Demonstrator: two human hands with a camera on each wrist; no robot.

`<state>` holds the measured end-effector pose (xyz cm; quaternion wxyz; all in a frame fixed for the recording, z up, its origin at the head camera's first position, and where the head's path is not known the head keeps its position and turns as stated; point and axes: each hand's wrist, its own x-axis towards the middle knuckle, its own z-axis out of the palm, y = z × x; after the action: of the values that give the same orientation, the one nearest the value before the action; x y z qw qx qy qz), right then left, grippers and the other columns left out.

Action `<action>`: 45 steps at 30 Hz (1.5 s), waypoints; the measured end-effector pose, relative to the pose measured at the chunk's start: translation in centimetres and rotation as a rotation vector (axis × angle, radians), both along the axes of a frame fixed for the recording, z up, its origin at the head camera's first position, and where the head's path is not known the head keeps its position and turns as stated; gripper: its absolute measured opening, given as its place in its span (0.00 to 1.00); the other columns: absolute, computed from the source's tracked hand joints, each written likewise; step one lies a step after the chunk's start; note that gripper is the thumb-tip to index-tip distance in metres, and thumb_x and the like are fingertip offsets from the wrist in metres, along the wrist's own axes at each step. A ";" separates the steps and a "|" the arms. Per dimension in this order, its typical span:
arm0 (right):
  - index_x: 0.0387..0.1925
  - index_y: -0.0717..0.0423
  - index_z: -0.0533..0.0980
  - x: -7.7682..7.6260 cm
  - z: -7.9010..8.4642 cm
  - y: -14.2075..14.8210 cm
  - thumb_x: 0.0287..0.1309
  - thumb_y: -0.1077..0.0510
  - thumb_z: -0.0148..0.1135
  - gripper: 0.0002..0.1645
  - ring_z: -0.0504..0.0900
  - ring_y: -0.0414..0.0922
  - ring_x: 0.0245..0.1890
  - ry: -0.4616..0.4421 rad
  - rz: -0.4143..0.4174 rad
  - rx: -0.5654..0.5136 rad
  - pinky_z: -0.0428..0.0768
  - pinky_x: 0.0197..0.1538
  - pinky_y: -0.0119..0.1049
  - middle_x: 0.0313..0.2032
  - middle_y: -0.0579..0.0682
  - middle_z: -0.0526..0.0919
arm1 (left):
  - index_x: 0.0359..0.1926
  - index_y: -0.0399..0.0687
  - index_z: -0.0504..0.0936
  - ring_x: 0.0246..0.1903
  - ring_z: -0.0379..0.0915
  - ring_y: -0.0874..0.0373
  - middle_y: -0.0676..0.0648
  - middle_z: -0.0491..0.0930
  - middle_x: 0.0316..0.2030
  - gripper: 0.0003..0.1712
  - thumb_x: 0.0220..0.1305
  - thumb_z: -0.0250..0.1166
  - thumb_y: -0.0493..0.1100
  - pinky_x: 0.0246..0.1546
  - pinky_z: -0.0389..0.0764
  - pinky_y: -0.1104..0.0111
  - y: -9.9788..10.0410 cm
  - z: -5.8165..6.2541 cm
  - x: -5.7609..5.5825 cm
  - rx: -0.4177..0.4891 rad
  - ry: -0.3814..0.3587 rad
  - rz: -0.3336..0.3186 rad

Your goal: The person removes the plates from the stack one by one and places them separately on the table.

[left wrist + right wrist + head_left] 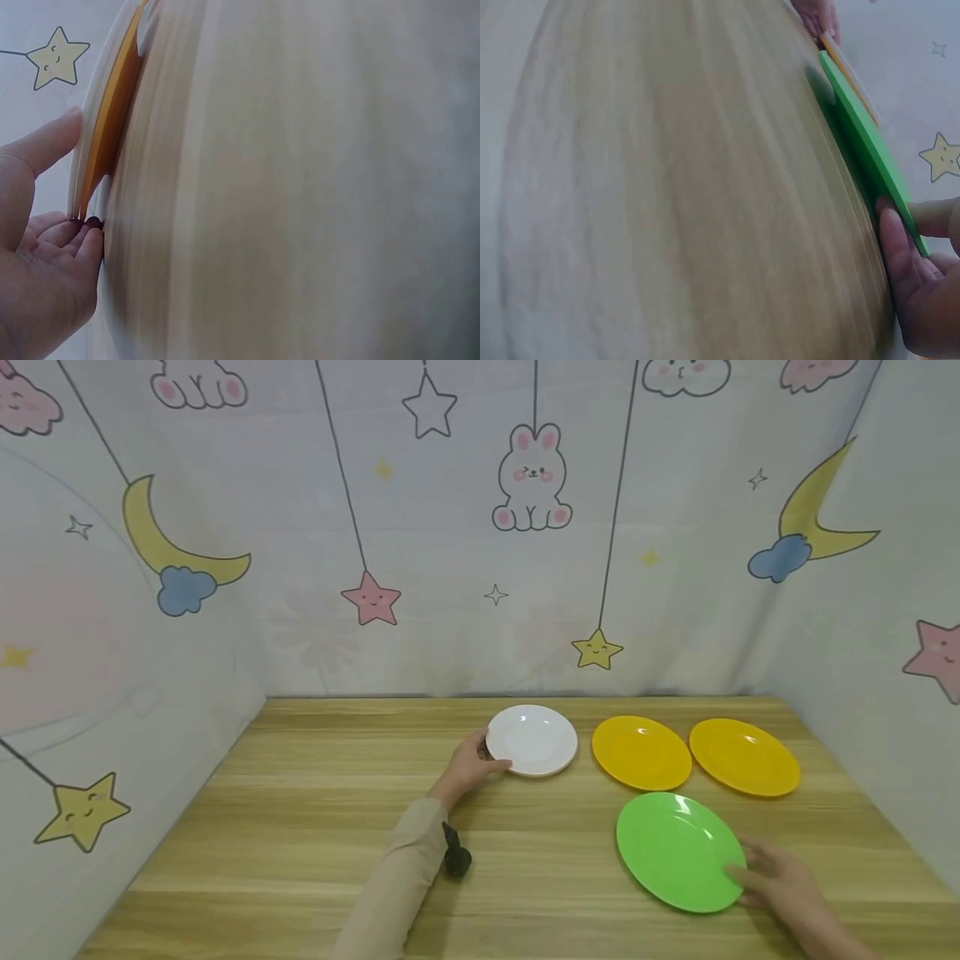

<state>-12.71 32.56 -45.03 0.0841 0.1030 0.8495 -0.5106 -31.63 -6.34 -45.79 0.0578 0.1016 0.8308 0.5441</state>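
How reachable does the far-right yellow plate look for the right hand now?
Probably not immediately: the right hand is gripping the green plate, though nothing seems to block its path to the far-right yellow plate.

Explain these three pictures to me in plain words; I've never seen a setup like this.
There is no machine here, just a person using two bare hands. The big picture comes from a camera worn on the head, looking forward and down. The other two come from cameras on the left and right wrists, so the wooden tabletop looks tipped on its side.

The left hand holds the rim of a white plate; its wrist picture shows an orange edge just under the white. The right hand grips a green plate, thumb on top and fingers beneath.

Two yellow plates lie side by side to the white plate's right. A small black object shows beside the left sleeve; I can't tell what it is.
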 end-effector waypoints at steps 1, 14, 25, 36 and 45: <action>0.63 0.71 0.52 0.0 0.1 0.0 0.55 0.53 0.61 0.44 0.80 0.42 0.32 -0.005 0.003 0.018 0.82 0.35 0.35 0.51 0.70 0.71 | 0.65 0.31 0.56 0.62 0.59 0.46 0.35 0.61 0.62 0.44 0.51 0.69 0.38 0.61 0.64 0.61 0.0 0.0 0.0 -0.005 0.003 0.002; 0.61 0.70 0.57 0.0 0.1 -0.3 0.51 0.53 0.64 0.42 0.77 0.42 0.25 0.052 0.021 0.134 0.81 0.27 0.35 0.37 0.57 0.77 | 0.65 0.30 0.55 0.62 0.58 0.46 0.34 0.61 0.62 0.45 0.51 0.69 0.39 0.62 0.63 0.61 0.0 0.0 0.0 -0.003 0.003 0.001; 0.60 0.71 0.59 0.0 0.1 -0.1 0.51 0.55 0.64 0.40 0.77 0.42 0.23 0.094 0.026 0.144 0.81 0.25 0.35 0.37 0.58 0.78 | 0.64 0.31 0.56 0.62 0.58 0.46 0.34 0.61 0.62 0.43 0.51 0.68 0.37 0.62 0.63 0.61 0.0 0.1 0.1 0.017 0.006 -0.001; 0.56 0.73 0.64 -1.8 1.4 1.2 0.56 0.51 0.60 0.35 0.79 0.47 0.34 0.221 0.095 0.379 0.78 0.29 0.33 0.42 0.65 0.76 | 0.65 0.31 0.54 0.62 0.58 0.47 0.34 0.60 0.62 0.45 0.51 0.68 0.38 0.62 0.63 0.62 -0.1 0.0 0.0 0.005 -0.017 0.007; 0.53 0.73 0.67 -5.1 3.3 -0.2 0.58 0.54 0.58 0.29 0.79 0.54 0.36 0.300 0.154 0.428 0.80 0.34 0.40 0.40 0.64 0.77 | 0.65 0.31 0.55 0.62 0.57 0.46 0.34 0.60 0.63 0.45 0.51 0.69 0.39 0.62 0.63 0.62 -0.1 -0.1 -0.1 0.002 -0.004 -0.001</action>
<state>-17.84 32.32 -41.69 -0.0278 -0.0233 0.9463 -0.3212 -31.76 -6.47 -45.89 0.0597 0.1008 0.8301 0.5452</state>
